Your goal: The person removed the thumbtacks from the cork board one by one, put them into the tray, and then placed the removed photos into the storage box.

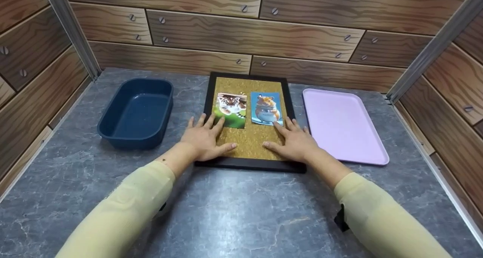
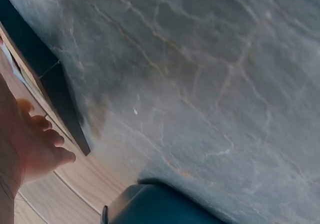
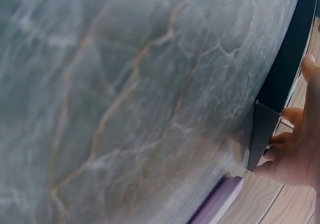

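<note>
L hand (image 1: 204, 139) & R hand (image 1: 297, 141) are resting on corkboard (image 1: 249, 145), fingers (image 1: 208, 122) spread. Corkboard's lying on tabletop (image 1: 234, 209) btwn blue bin (image 1: 132, 142) & lilac tray (image 1: 343, 126), w/ tiger pic (image 1: 231, 109) & hamster pic (image 1: 266, 109) sitting on it.

Two arms reach forward, backs of the bare left hand (image 1: 202, 140) and bare right hand (image 1: 296, 142) facing up.
Both hands lie flat and apart, fingers (image 1: 208, 123) loosely spread and pointing forward, thumbs (image 1: 226, 148) angled inward toward each other; long pale yellow fabric sleeves (image 1: 124, 203) end short of the uncovered wrists (image 1: 180, 156).
</note>
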`<state>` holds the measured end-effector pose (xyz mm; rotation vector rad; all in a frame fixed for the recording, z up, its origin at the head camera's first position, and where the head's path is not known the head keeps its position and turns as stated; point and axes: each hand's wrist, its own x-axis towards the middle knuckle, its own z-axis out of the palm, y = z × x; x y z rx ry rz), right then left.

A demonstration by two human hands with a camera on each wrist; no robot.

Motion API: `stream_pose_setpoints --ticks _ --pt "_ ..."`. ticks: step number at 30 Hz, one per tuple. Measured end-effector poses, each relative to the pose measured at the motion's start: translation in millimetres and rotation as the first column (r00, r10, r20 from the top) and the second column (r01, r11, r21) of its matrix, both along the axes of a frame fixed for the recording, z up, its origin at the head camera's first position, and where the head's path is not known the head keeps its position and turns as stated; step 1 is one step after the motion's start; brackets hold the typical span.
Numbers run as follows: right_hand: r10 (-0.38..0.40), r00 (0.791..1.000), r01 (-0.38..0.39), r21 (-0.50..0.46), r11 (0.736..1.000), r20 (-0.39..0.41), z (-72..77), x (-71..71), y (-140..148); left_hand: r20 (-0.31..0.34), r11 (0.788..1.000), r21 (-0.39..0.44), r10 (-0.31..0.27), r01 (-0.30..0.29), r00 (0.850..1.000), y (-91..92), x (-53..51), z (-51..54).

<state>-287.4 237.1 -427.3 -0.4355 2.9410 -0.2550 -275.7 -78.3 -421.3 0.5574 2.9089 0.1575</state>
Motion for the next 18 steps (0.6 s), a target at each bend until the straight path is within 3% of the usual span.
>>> stream_pose_setpoints --ticks 6,18 --pt "0.005 1.0 -0.005 -0.004 1.0 -0.01 0.1 0.4 -0.2 0.039 1.0 -0.002 0.004 -0.004 0.999 1.7 2.8 -2.4" --pt "0.012 1.0 -0.012 -0.009 1.0 -0.009 -2.6 1.6 0.9 0.033 0.999 -0.045 -0.002 0.004 0.999 3.6 3.9 -9.3"
